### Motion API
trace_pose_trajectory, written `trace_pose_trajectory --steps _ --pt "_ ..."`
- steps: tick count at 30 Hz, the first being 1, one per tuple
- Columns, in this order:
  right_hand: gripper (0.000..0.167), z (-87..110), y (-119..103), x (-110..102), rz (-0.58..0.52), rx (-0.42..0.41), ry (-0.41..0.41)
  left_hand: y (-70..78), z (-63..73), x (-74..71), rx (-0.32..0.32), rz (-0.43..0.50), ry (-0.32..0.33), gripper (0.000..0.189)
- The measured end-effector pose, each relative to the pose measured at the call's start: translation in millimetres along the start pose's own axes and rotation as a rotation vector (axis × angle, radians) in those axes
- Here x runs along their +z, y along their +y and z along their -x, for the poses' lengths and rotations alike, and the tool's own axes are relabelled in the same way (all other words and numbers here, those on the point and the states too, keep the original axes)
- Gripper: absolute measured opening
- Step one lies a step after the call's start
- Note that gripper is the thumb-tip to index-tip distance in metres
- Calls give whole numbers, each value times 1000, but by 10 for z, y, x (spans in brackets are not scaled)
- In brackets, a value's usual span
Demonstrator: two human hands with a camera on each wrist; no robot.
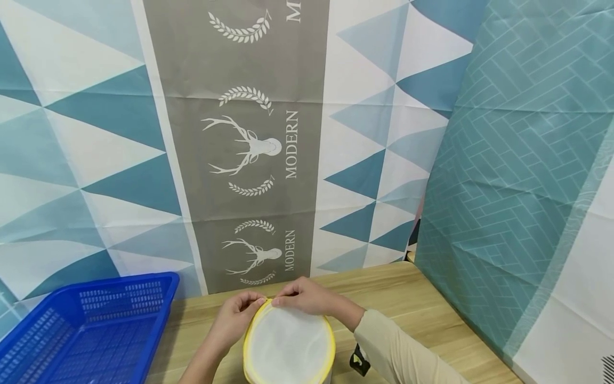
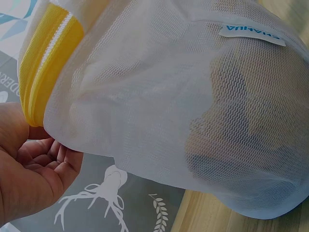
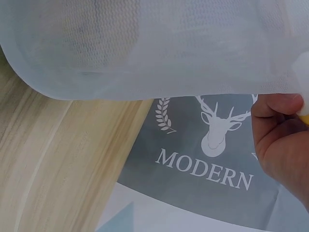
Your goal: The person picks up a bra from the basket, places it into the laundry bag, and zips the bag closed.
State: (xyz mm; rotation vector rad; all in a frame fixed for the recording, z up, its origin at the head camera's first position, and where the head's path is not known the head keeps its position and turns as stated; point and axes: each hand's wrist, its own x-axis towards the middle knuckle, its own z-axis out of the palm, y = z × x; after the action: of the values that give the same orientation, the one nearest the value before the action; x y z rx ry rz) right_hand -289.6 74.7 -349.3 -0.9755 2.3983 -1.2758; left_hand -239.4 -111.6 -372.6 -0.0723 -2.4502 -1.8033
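Note:
A white mesh laundry bag (image 1: 290, 344) with a yellow zip edge (image 1: 330, 333) is upright at the front of the table, its round top facing me in the head view. My left hand (image 1: 232, 320) pinches the yellow edge at the far side of the top. Close beside it, my right hand (image 1: 312, 298) pinches the same edge between thumb and fingers. The left wrist view shows the zip trim (image 2: 48, 58) by my left hand (image 2: 36, 169) and a small label (image 2: 253, 35) on the bag. Tan and dark shapes show blurrily through the mesh.
A blue plastic basket (image 1: 155, 341) stands on the wooden table (image 1: 384, 288) to the left. Behind the table hangs a patterned sheet (image 1: 254, 160), with a green one (image 1: 508, 176) at the right. A black strap (image 1: 358, 361) shows beside my right sleeve.

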Motion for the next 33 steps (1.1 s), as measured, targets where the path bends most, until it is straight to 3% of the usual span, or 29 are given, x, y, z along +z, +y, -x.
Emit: trace_pose_trajectory --steps 33 --pt "20 1 27 18 -34 6 0 -31 20 -23 -8 -9 -7 16"
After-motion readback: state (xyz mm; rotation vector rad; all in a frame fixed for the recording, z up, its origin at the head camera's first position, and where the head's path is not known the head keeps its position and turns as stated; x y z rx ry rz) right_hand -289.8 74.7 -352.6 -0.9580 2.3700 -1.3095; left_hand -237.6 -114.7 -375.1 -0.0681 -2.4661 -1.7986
